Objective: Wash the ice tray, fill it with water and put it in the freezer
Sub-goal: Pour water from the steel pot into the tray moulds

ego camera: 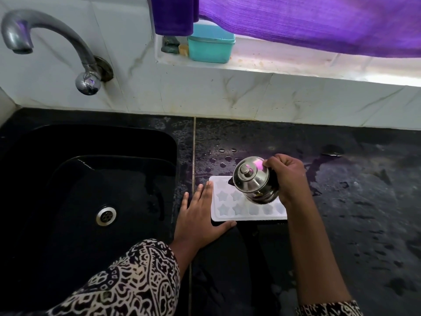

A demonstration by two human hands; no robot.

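A teal lidded box (211, 43) stands at the left end of the window ledge (296, 69), under a hanging purple cloth (319, 21).

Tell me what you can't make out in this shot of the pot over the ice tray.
Head view only:
1. Back right moulds of the ice tray: covered by the steel pot and right hand.
2. Any water stream: too small and dark under the pot to tell.
3. Water level in the moulds: pale, unreadable.
4. The freezer: outside the frame.
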